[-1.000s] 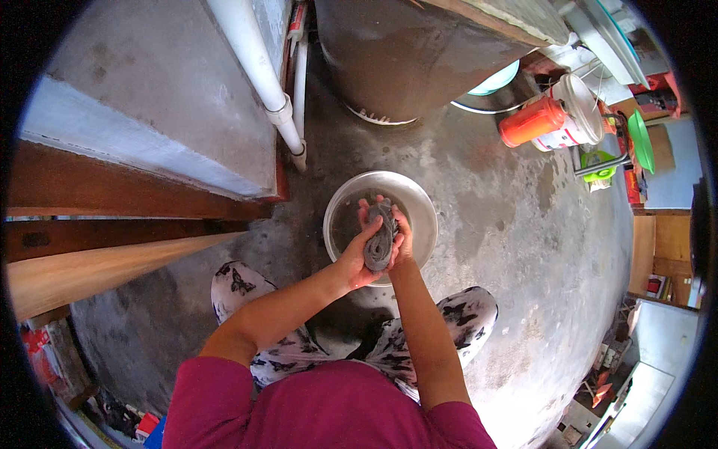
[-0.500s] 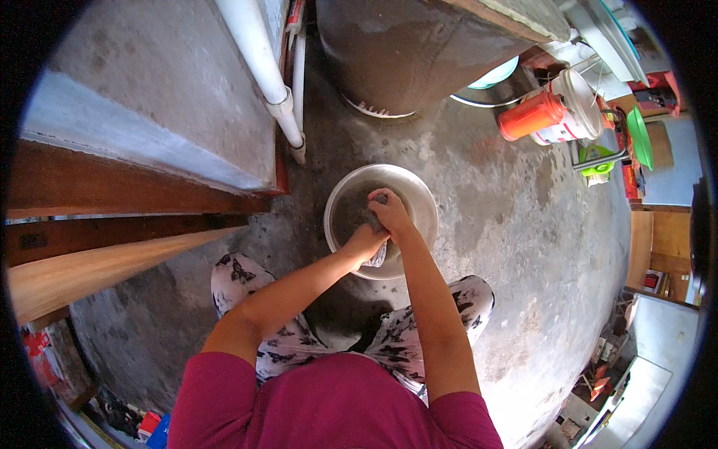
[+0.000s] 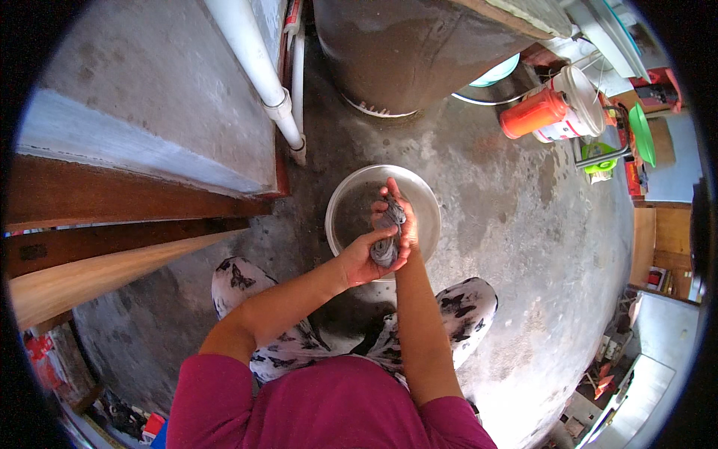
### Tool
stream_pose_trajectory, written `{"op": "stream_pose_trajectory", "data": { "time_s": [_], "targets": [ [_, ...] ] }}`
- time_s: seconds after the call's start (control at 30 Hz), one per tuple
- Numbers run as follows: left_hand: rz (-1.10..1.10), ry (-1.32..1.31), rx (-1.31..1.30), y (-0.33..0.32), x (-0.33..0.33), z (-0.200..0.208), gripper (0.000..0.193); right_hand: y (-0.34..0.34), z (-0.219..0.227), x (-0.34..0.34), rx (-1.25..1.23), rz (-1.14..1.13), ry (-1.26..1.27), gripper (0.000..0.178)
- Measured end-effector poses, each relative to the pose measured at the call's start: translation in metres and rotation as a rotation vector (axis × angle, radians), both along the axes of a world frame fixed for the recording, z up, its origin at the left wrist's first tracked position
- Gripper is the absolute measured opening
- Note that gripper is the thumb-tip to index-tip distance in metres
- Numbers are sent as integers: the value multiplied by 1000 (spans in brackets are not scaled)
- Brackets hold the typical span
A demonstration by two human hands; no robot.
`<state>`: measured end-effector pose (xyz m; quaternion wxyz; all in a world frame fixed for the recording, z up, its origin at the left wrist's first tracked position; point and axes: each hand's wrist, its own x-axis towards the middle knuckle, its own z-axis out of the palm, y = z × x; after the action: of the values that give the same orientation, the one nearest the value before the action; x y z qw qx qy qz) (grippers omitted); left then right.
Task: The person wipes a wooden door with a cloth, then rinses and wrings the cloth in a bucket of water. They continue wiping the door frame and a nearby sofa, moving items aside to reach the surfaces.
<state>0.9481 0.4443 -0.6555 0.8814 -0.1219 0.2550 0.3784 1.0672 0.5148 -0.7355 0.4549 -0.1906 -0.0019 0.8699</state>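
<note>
A bunched, wet-looking grey cloth (image 3: 387, 238) is gathered lengthwise between my two hands, over a round metal basin (image 3: 343, 188) on the floor. My left hand (image 3: 364, 260) curls round its near end, with the thumb across it. Along the right and far side, my right hand (image 3: 404, 224) presses against the cloth, its fingers bent round it and one fingertip pointing away from me. Dark, murky water (image 3: 353, 217) shows inside the basin, left of the hands. How far the palms close on the cloth is partly hidden.
A large brown vat (image 3: 404, 56) stands beyond the basin. White pipes (image 3: 278, 108) run down the wall at the left. At the far right are an orange container (image 3: 532, 114), a white bucket (image 3: 582, 105) and a green basin (image 3: 641, 135). Concrete floor (image 3: 516, 224) surrounds the basin.
The cloth has turned from stretched and twisted between my hands to a compact bundle. My left hand has opened palm-up under its near end; my right hand has come down alongside it.
</note>
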Motion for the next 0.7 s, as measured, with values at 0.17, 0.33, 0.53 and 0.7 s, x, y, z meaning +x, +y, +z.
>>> {"op": "stream_pose_trajectory", "data": {
  "time_s": [0.17, 0.33, 0.53, 0.7],
  "targets": [
    [-276, 271, 92, 6, -1, -20, 21, 24, 19, 8, 108, 284, -587, 39],
    [-568, 1025, 520, 9, 10, -56, 33, 28, 7, -1, 353, 347, -1172, 21],
    [-361, 1291, 672, -1, 12, -84, 34, 24, -22, 2, 339, 193, -1326, 34],
    [-135, 2, 55, 16, -18, -9, 32, -2, 44, 28, 24, 130, -535, 79]
  ]
}}
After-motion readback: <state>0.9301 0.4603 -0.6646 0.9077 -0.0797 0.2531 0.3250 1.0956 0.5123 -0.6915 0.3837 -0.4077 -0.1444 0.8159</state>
